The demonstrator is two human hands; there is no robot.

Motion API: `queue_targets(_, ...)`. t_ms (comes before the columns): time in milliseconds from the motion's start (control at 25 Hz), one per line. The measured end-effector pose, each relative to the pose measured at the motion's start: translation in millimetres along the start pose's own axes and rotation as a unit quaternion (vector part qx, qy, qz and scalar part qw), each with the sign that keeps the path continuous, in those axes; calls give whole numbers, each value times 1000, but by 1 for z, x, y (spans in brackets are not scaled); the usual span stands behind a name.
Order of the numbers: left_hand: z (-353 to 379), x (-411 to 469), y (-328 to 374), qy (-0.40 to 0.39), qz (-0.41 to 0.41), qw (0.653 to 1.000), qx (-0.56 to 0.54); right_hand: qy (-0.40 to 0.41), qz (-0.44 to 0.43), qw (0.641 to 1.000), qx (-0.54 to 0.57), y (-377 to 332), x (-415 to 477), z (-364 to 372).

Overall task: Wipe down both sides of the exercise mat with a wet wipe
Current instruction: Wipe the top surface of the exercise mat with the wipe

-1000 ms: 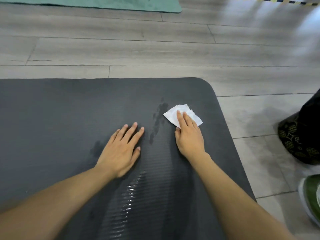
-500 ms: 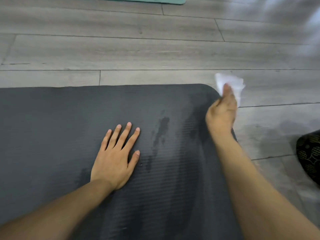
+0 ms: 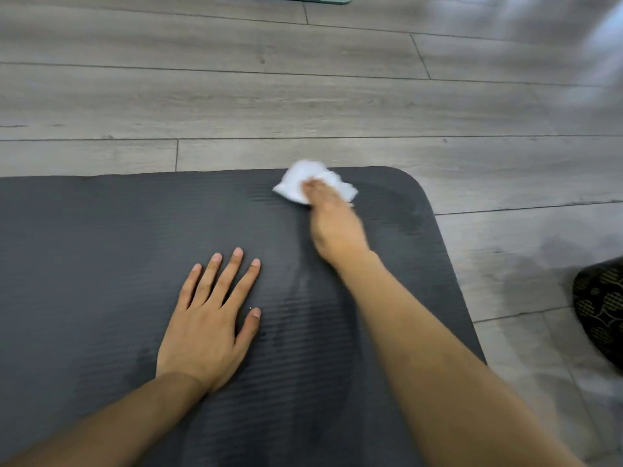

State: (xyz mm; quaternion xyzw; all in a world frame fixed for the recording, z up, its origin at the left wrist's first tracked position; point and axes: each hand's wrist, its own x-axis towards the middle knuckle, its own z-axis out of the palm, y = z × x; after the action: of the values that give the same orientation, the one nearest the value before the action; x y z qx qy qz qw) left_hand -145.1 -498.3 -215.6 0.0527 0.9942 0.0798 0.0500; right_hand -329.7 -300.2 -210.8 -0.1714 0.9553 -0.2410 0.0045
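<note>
Right hand [image 3: 332, 224] — blurred — seemingly presses wipe [image 3: 296, 185] onto mat [image 3: 101, 230].

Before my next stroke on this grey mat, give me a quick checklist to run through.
1. Wet wipe under right hand, touching the mat near its far edge: ok.
2. Grip on the wipe: cannot tell, the hand is blurred.
3. Left hand flat on the mat, steadying it: ok.
4. Damp streaks by the far right corner: ok.
5. Mat's left stretch wiped: cannot tell.
6. Underside wiped: cannot tell; the mat lies flat.
</note>
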Motion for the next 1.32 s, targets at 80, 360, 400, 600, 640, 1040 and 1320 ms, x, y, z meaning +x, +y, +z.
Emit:
queue_targets(80,1,0,0,4,0,1000,2,76,182,980,-33,51,-10,-29)
queue_targets(360,-1,2,-2,2,-4,1000,6,21,60,997,45,-18,15,5)
queue_targets(400,-1,2,-1,0,-2,1000,7,-29,-41,998,35,-37,12,14)
queue_targets(600,-2,1,-2,2,-1,1000,0,34,96,994,-26,28,3,-23)
queue_targets(640,-2,1,-2,5,-1,1000,0,72,176,981,-48,57,-6,-39)
queue_targets(1040,-1,2,-2,12,0,1000,7,-13,-113,993,26,-55,-63,22)
queue_targets(1320,2,1,-1,22,0,1000,10,169,307,936,-44,58,-94,-43)
